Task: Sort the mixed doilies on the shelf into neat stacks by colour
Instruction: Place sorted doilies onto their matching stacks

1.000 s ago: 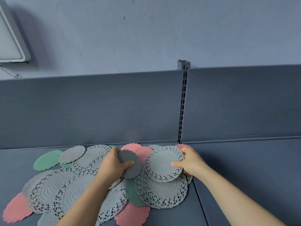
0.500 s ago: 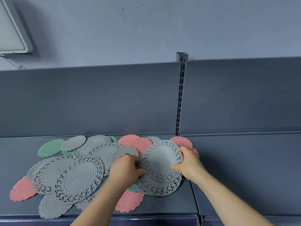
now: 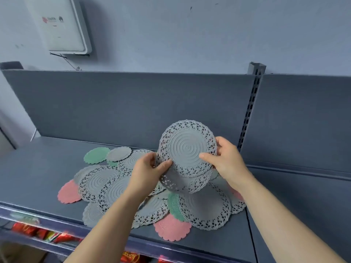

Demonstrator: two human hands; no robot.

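Observation:
A round grey lace doily point(image 3: 187, 148) is held up above the shelf, tilted toward me, with at least one more grey doily point(image 3: 182, 182) hanging under it. My left hand point(image 3: 148, 168) pinches its lower left edge and my right hand point(image 3: 226, 160) grips its right edge. Below lies a mixed heap of grey lace doilies point(image 3: 102, 180), with pink ones point(image 3: 69, 191) point(image 3: 171, 227) and green ones point(image 3: 96, 155) point(image 3: 175, 205) partly buried. My forearms hide part of the heap.
The dark grey shelf point(image 3: 41, 168) has a back panel and a slotted upright post point(image 3: 250, 103) at the right. A white box point(image 3: 62, 23) hangs on the wall. Red packets point(image 3: 47, 235) sit on the shelf below the front edge.
Both hands have lifted the grey lace doilies off the heap and raised them up toward me. My view has shifted to the left and down.

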